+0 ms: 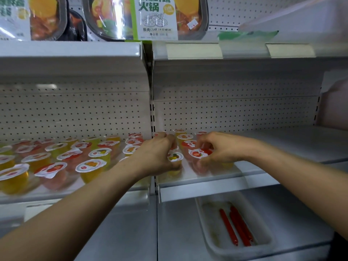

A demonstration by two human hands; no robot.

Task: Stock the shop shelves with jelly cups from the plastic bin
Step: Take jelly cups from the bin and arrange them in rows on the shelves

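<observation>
shelf [282, 146]: white, middle tier | jelly cups [56, 162]: crowd its left bay, a few at the right bay's left end | left hand [156, 153]: fingers curled round yellow cup [175, 157] on the shelf | right hand [220, 149]: grips strawberry-lidded cup [200, 153] just beside it

Top L of view: hot-pot meal packs [113, 17], black bowls under clear film, white/green sleeve w/ Chinese print. Top R: green packet [246, 34], blurred, I can't ID it. Just below: two pale label strips [194, 50] side by side in clear holders, text unreadable. White perforated back panel [75, 113] runs across both bays. Bottom R: white tray [212, 223] w/ three red sausage sticks [229, 229] lying lengthwise, right two touching.
</observation>
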